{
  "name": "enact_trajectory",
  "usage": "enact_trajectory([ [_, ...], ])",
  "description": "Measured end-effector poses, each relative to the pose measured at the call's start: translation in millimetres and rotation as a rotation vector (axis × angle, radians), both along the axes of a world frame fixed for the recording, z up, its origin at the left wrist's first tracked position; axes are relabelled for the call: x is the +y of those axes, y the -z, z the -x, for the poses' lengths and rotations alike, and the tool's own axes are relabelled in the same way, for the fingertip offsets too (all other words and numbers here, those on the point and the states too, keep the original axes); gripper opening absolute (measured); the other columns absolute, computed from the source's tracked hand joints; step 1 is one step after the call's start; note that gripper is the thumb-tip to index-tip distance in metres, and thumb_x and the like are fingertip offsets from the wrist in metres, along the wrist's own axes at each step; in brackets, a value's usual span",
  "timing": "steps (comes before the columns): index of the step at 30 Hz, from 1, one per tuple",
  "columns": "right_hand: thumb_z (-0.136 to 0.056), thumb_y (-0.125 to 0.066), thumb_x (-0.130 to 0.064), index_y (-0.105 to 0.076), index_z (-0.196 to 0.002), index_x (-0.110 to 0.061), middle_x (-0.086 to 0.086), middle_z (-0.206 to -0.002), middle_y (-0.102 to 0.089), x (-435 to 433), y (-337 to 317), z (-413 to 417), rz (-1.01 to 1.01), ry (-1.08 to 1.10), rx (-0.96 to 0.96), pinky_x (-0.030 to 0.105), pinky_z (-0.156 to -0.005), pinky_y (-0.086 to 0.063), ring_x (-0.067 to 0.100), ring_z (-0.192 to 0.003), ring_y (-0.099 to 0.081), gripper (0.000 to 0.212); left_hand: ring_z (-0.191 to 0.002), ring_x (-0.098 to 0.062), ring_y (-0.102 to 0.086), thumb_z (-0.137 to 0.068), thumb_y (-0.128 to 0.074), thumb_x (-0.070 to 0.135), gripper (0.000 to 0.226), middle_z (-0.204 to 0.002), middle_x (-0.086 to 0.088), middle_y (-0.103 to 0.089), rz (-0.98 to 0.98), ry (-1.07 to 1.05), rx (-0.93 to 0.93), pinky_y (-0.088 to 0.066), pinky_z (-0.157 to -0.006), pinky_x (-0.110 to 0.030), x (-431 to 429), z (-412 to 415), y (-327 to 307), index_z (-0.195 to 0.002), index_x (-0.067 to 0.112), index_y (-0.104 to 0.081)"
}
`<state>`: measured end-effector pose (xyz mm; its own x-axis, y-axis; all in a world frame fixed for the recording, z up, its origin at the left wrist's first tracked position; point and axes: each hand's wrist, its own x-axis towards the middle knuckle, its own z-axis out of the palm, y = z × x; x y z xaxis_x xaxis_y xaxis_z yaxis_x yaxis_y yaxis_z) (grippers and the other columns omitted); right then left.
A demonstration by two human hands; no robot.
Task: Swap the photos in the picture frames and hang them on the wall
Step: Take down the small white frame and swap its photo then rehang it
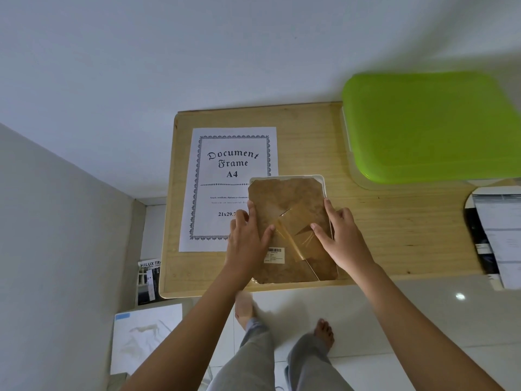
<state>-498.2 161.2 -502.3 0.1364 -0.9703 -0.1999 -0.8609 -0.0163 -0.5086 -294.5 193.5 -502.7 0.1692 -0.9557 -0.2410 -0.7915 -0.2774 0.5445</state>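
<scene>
Presently, reading left to right. On the floor at far left I count one booklet [148, 280] leaning by the worktop and one white sheet [146, 334] below it; I cannot tell what that sheet is. On the worktop [380, 221] lies one loose printed sheet [225, 153] marked "Document Frame A4", face up.

One picture frame [290, 193] lies face down, brown back uppermost, its left side overlapping the printed sheet's lower right corner and its near end close to the worktop's front edge. The left hand [248, 235] has its grip over the frame's left edge, thumb on the back. The right hand [341, 232] holds the right edge likewise, thumb by the taped stand flap [296, 230]. One barcode label [275, 255] sits between them.

Further right: one green-lidded box [428, 125], then one pile of papers [496, 235] at the worktop's end.

Count against the task: two hands, one frame, one photo sheet. A second frame is not in view.

Risks, in my judgement:
- Sliding the frame would drag or crease the sheet beneath it.
- A pull towards the body could tip the frame off the front edge.
- Lifting with the back unfastened could let the front pane drop.
- The flap's tape looks worn and may tear.
</scene>
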Motion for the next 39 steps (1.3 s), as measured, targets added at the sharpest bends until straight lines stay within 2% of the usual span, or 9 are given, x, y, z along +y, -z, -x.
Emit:
enact_trajectory([
  [3,-0.091,-0.053,-0.037,-0.022,-0.146,-0.024,0.002,-0.100,-0.039,4,5,4,0.039,0.026,-0.081,0.022,-0.066,-0.039,0.009,-0.071,-0.044,0.065,-0.111,-0.019,-0.039,-0.094,-0.046,0.037,0.067,-0.117,-0.001,-0.033,0.015,-0.090,0.170,-0.035,-0.092,-0.029,1,-2,2,-0.149,0.017,-0.013],
  [5,-0.090,-0.056,-0.033,-0.026,-0.145,-0.022,0.002,-0.098,-0.041,5,8,7,0.063,0.034,-0.119,0.022,-0.067,-0.039,0.008,-0.069,-0.043,0.063,-0.106,-0.019,-0.047,-0.096,-0.044,0.026,0.056,-0.111,0.003,-0.035,0.053,-0.165,0.272,-0.041,-0.096,-0.034,4,-4,3,-0.147,0.019,-0.022],
  [7,-0.090,-0.056,-0.031,-0.028,-0.144,-0.021,0.002,-0.096,-0.042,4,10,7,0.071,0.032,-0.127,0.021,-0.065,-0.039,0.007,-0.066,-0.042,0.062,-0.099,-0.019,-0.051,-0.096,-0.043,0.018,0.050,-0.109,0.004,-0.037,0.086,-0.188,0.306,-0.045,-0.092,-0.041,9,-5,5,-0.145,0.019,-0.028],
  [10,-0.090,-0.056,-0.031,-0.028,-0.144,-0.022,0.001,-0.094,-0.042,4,12,8,0.076,0.037,-0.146,0.021,-0.064,-0.038,0.004,-0.064,-0.042,0.061,-0.101,-0.023,-0.051,-0.095,-0.049,0.018,0.052,-0.114,0.003,-0.038,0.097,-0.184,0.310,-0.044,-0.095,-0.042,13,-4,8,-0.144,0.018,-0.031],
  [15,-0.091,-0.055,-0.029,-0.029,-0.144,-0.025,0.004,-0.092,-0.047,4,13,14,0.061,0.047,-0.191,0.021,-0.068,-0.039,0.011,-0.070,-0.048,0.059,-0.115,-0.025,-0.041,-0.094,-0.051,0.026,0.057,-0.126,-0.007,-0.036,0.048,-0.166,0.264,-0.036,-0.104,-0.039,10,0,8,-0.145,0.021,-0.026],
  [18,-0.091,-0.054,-0.030,-0.027,-0.144,-0.026,0.003,-0.094,-0.046,3,11,13,0.038,0.039,-0.177,0.021,-0.068,-0.041,0.013,-0.071,-0.050,0.060,-0.121,-0.022,-0.035,-0.095,-0.047,0.029,0.057,-0.130,-0.008,-0.034,0.037,-0.134,0.202,-0.032,-0.101,-0.033,9,-2,7,-0.146,0.021,-0.023],
  [25,-0.093,-0.048,-0.037,-0.020,-0.146,-0.029,0.003,-0.094,-0.041,-4,4,6,-0.018,0.027,-0.064,0.026,-0.066,-0.043,0.015,-0.067,-0.048,0.061,-0.117,-0.025,-0.037,-0.099,-0.036,0.033,0.056,-0.132,-0.009,-0.029,-0.023,-0.049,0.047,-0.040,-0.092,-0.037,10,4,0,-0.148,0.019,-0.013],
  [31,-0.095,-0.037,-0.046,-0.013,-0.147,-0.034,0.006,-0.098,-0.040,-15,-2,-2,-0.090,-0.003,0.092,0.030,-0.064,-0.044,0.019,-0.067,-0.050,0.058,-0.114,-0.025,-0.038,-0.099,-0.036,0.034,0.054,-0.133,-0.008,-0.029,-0.011,-0.026,0.033,-0.040,-0.092,-0.039,13,5,0,-0.148,0.021,-0.017],
  [39,-0.096,-0.035,-0.046,-0.011,-0.147,-0.034,0.009,-0.106,-0.043,-22,-5,-6,-0.128,0.000,0.138,0.030,-0.061,-0.046,0.020,-0.071,-0.052,0.058,-0.114,-0.024,-0.039,-0.098,-0.037,0.034,0.054,-0.131,-0.007,-0.030,-0.027,-0.021,0.019,-0.044,-0.089,-0.040,8,3,1,-0.147,0.021,-0.019],
])
